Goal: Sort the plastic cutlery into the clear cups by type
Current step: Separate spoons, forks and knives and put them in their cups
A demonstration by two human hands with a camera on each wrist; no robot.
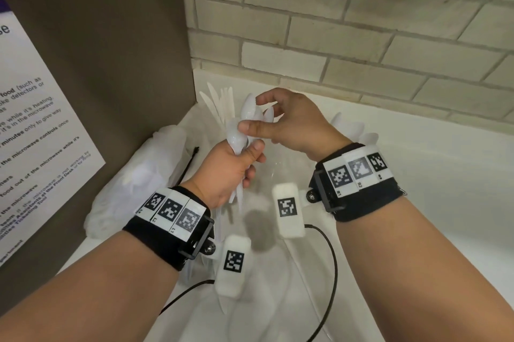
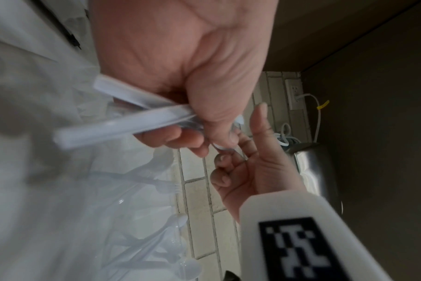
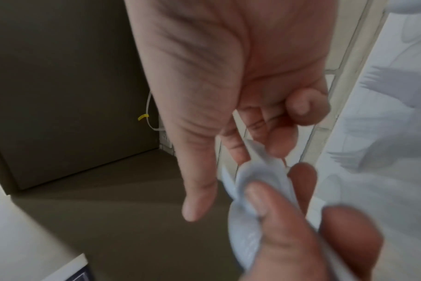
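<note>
Your left hand (image 1: pixel 228 172) grip is clamped on a bunch of spoons (image 1: pixel 244 124); right hand (image 1: pixel 289 122) fingers apart at the bowls. Step: gathering spoons. Next, likely drop them into one clear cup

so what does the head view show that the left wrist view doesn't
Only the head view shows the printed microwave notice, both wristbands, the knives standing at the back, and the spoon bowls fanned above the left hand.

Only the left wrist view shows the wall outlet with its white cable, a shiny metal object, and the handle ends poking out below the fist.

Both show the left hand gripping a bundle of white spoons, the right hand reaching for it, and the tiled wall.
</note>
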